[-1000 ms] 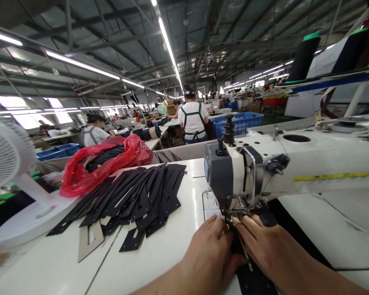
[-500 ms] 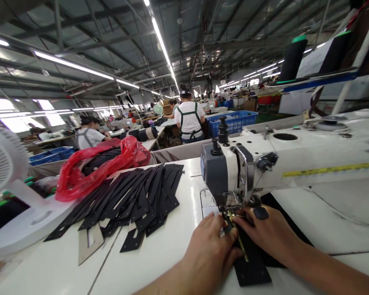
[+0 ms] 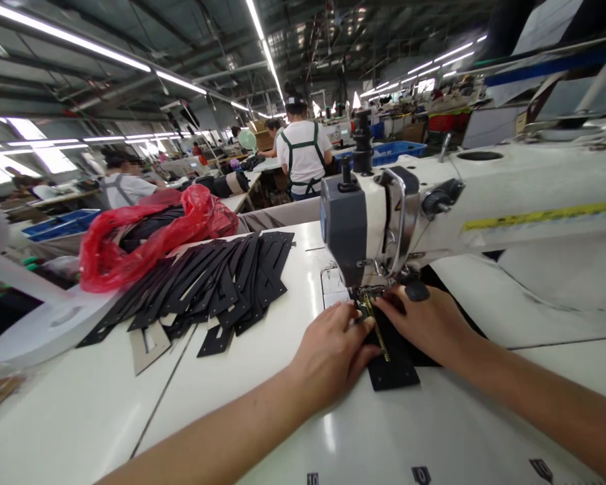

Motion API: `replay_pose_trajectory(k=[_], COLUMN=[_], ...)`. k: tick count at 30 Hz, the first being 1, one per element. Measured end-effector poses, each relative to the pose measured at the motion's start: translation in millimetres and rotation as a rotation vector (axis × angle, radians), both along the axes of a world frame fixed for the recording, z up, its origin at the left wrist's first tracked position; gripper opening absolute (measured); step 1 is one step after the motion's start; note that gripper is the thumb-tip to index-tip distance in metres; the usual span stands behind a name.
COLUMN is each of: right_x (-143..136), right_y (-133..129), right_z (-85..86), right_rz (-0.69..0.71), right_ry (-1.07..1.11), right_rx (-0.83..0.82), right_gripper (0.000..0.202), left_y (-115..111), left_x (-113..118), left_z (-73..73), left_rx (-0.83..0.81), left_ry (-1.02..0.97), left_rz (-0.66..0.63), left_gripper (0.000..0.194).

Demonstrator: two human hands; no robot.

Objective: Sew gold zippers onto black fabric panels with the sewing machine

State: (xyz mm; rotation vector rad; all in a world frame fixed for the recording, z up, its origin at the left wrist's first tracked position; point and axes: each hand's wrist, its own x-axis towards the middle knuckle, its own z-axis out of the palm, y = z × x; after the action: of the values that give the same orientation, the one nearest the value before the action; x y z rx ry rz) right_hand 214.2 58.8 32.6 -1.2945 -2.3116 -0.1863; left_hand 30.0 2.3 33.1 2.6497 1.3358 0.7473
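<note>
The black strip w/ zipper (image 3: 391, 350), lying flat on the worktop (image 3: 262, 377) under the sewing machine (image 3: 384, 222) needle, is being pinned by left hand (image 3: 333, 350) & right hand (image 3: 424, 323), fingers spread flat, nothing clasped; in judgement, even pressure both sides is being needed, fingertips kept off the needle.

Your glossy white worktable (image 3: 262, 397) carries the white sewing machine (image 3: 464, 202). Left of it lies a fanned heap of flat black cut-out strips (image 3: 212, 286); further left, a crumpled red plastic bag (image 3: 151, 236) and a white fan base (image 3: 45, 323).
</note>
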Motion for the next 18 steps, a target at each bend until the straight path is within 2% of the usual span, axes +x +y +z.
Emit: replay_pose_trajectory(k=[1,3,5,10,18], right_x=[6.7,19.7,28.8,29.3,28.0], right_y=[-9.9,-30.4,-47.0,-58.0,-49.4], right_z=[0.1,-1.0,-3.6,-9.2,-15.1], right_rz=[0.071,0.318,0.459,0.466,0.493], right_ry=[-0.014,-0.066,-0.119,-0.135,-0.126], right_rx=[0.015,0.076,0.116,0.194,0.267], right_gripper=[0.029,0.044,0.049,0.036,0.038], left_y=[-3.9,-13.1,-22.1,-31.2,-23.7], left_x=[-0.5,-0.8,0.0,2.9,3.3], left_z=[-0.2,-1.1,-1.9,-1.5,-2.0], left_rx=[0.001,0.022,0.046,0.071,0.183], left_ry=[-0.020,-0.052,-0.061,-0.009,0.072], left_rz=[-0.007,-0.032,-0.058,-0.079,-0.092], left_gripper=[0.029,0.025,0.023,0.024,0.024])
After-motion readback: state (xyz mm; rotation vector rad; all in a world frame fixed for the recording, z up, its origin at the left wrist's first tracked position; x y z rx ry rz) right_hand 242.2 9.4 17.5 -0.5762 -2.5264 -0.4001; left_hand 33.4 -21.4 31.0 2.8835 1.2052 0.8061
